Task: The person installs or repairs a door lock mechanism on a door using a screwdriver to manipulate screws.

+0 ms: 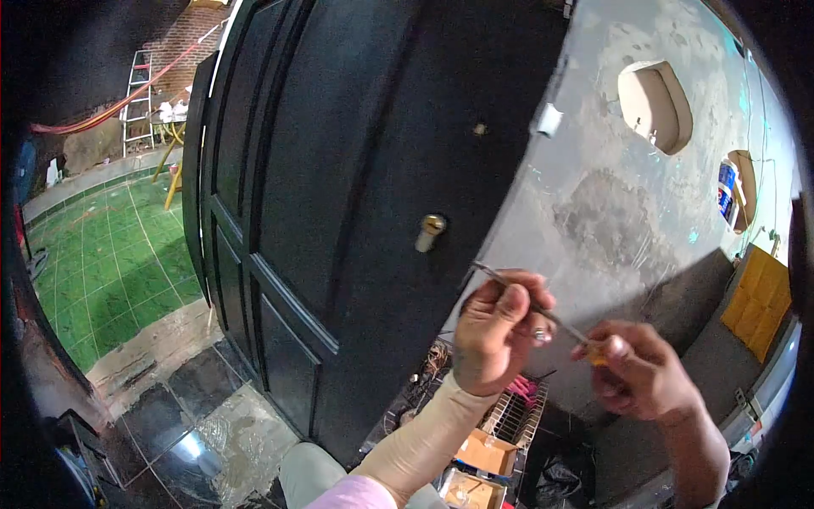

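My left hand pinches the thin metal shaft of a screwdriver between thumb and fingers. Its yellow handle is mostly hidden in my right hand, which is closed around it. The shaft's tip points up and left, near the edge of a black panelled door. In the door sits a lock cylinder with a brass-coloured face, sticking out from the surface. Higher up, a small hole or light mark shows on the door. Both hands are to the right of the cylinder, apart from it.
Beyond the door's right edge stands a grey plastered wall with niches. Below my hands lie open cardboard boxes beside a rack. At left are green floor tiles, a ladder and dark wet tiles.
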The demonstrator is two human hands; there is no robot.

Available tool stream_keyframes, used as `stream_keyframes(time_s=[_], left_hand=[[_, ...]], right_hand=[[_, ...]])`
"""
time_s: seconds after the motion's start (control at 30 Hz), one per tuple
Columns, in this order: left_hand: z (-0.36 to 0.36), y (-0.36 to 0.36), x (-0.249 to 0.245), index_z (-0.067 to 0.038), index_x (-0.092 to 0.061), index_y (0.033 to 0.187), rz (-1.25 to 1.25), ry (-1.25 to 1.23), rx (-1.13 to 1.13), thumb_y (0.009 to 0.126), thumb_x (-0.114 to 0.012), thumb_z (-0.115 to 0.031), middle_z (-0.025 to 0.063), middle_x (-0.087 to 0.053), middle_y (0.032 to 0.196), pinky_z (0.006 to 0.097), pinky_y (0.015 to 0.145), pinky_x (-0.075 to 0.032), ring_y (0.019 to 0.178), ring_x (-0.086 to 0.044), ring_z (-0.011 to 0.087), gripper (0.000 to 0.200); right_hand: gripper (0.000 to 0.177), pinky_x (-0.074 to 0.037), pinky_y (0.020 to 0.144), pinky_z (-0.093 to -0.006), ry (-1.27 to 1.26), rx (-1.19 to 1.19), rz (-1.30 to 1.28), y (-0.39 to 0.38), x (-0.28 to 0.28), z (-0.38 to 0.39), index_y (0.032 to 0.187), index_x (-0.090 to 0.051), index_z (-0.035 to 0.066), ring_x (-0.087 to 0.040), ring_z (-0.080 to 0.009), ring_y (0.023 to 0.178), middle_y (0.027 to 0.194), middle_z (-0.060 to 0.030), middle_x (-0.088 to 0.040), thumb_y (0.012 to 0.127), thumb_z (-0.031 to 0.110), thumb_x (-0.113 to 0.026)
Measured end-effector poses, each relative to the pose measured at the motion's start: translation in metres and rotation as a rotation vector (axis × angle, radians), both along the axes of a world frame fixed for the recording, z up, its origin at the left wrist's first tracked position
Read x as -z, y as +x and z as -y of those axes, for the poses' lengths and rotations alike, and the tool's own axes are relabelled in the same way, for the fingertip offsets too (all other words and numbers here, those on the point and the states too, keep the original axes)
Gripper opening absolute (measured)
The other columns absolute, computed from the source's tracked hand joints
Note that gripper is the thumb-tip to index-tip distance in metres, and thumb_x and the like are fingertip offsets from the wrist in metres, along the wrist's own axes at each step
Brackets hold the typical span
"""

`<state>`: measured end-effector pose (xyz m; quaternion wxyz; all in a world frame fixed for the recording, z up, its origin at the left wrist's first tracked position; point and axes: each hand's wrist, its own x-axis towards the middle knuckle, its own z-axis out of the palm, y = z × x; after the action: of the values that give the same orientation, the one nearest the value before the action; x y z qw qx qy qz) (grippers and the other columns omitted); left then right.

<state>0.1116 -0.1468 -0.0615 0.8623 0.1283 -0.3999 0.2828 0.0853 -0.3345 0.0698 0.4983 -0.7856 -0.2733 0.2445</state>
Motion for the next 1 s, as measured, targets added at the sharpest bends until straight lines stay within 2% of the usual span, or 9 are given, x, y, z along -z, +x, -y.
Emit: stream_keyframes(time_s=[0.17, 0.27, 0.37, 0.53, 0.57, 0.7, 0.8, 0.93, 1.0], left_hand=[[0.002, -0.013, -0.004, -0.003, -0.062, 0.115, -0.077, -0.05, -0.038, 0.103, -0.056, -0.02, 0.0122, -0.068, 0.097, 0.0315, 0.063, -0.053, 0.064, -0.06, 0.011, 0.022], [0.0, -0.008, -0.007, -0.003, -0.063, 0.116, -0.044, -0.02, -0.028, 0.104, -0.055, -0.021, 0.0125, -0.068, 0.099, 0.031, 0.063, -0.053, 0.064, -0.059, 0.011, 0.023], [-0.001, -0.004, -0.001, -0.001, -0.063, 0.119, -0.004, 0.007, 0.022, 0.104, -0.055, -0.024, 0.0129, -0.068, 0.101, 0.0305, 0.064, -0.052, 0.064, -0.059, 0.0111, 0.028], [0.002, 0.0, -0.003, -0.001, -0.064, 0.114, -0.012, -0.019, -0.093, 0.104, -0.055, -0.022, 0.0118, -0.069, 0.095, 0.0302, 0.061, -0.051, 0.062, -0.055, 0.0105, 0.026], [0.002, -0.001, -0.004, -0.001, -0.064, 0.112, -0.036, -0.018, -0.114, 0.104, -0.055, -0.023, 0.0118, -0.069, 0.095, 0.0304, 0.061, -0.052, 0.062, -0.056, 0.0106, 0.025], [0.003, -0.003, -0.013, -0.001, -0.064, 0.111, -0.102, -0.055, -0.115, 0.104, -0.054, -0.022, 0.012, -0.069, 0.094, 0.0304, 0.06, -0.052, 0.062, -0.057, 0.0106, 0.025], [0.002, -0.004, -0.007, -0.001, -0.064, 0.111, -0.117, -0.001, -0.13, 0.104, -0.054, -0.023, 0.0124, -0.069, 0.095, 0.0307, 0.061, -0.052, 0.062, -0.057, 0.0107, 0.025], [-0.005, -0.002, -0.005, 0.0, -0.064, 0.114, -0.047, 0.048, -0.046, 0.105, -0.053, -0.024, 0.0119, -0.07, 0.096, 0.0303, 0.062, -0.052, 0.06, -0.058, 0.0108, 0.028], [-0.008, 0.004, 0.0, 0.0, -0.063, 0.115, -0.065, 0.05, -0.092, 0.106, -0.052, -0.024, 0.011, -0.07, 0.096, 0.0286, 0.062, -0.051, 0.06, -0.058, 0.0103, 0.028]], right_hand=[[0.048, -0.046, 0.048, -0.0369, -0.371, -0.193, 1.752, -0.012, 0.017, 0.005, 0.125, -0.053, -0.004, -0.055, -0.0242, 0.057, 0.076, -0.0123, -0.055, 0.084, 0.012, -0.07], [0.04, -0.05, 0.054, -0.0383, -0.523, -0.193, 2.041, -0.003, 0.024, 0.009, 0.117, -0.055, -0.005, -0.055, -0.027, 0.057, 0.075, -0.0101, -0.053, 0.083, 0.011, -0.069], [0.02, -0.043, 0.049, -0.0319, -0.304, -0.224, 1.223, 0.001, 0.009, -0.003, 0.108, -0.06, -0.002, -0.048, -0.0137, 0.057, 0.067, -0.0054, -0.049, 0.093, 0.012, -0.06], [0.034, -0.035, 0.047, -0.0236, -0.098, -0.162, -0.064, 0.0, -0.009, 0.001, 0.116, -0.057, 0.002, -0.041, -0.0076, 0.055, 0.065, 0.0032, -0.044, 0.106, 0.034, -0.049], [0.035, -0.038, 0.045, -0.0266, -0.13, -0.175, 0.021, 0.0, -0.009, 0.002, 0.119, -0.057, 0.002, -0.045, -0.0107, 0.053, 0.069, -0.0009, -0.047, 0.102, 0.033, -0.057], [0.036, -0.05, 0.05, -0.0391, -0.455, -0.154, 1.904, 0.001, 0.012, 0.016, 0.115, -0.056, -0.001, -0.056, -0.0259, 0.056, 0.087, -0.017, -0.057, 0.088, 0.017, -0.071], [0.03, -0.048, 0.047, -0.0403, -0.437, -0.172, 1.918, 0.007, 0.03, 0.01, 0.111, -0.056, -0.002, -0.054, -0.0268, 0.051, 0.076, -0.0153, -0.055, 0.089, 0.014, -0.069], [0.028, -0.032, 0.039, -0.0306, -0.085, -0.071, 0.07, 0.013, -0.007, 0.007, 0.101, -0.058, -0.001, -0.041, -0.0144, 0.042, 0.059, -0.0016, -0.047, 0.102, 0.027, -0.057], [0.028, -0.035, 0.043, -0.03, -0.088, -0.076, 0.19, 0.001, -0.006, 0.013, 0.104, -0.058, -0.001, -0.042, -0.0148, 0.044, 0.059, -0.0018, -0.048, 0.103, 0.027, -0.055]])
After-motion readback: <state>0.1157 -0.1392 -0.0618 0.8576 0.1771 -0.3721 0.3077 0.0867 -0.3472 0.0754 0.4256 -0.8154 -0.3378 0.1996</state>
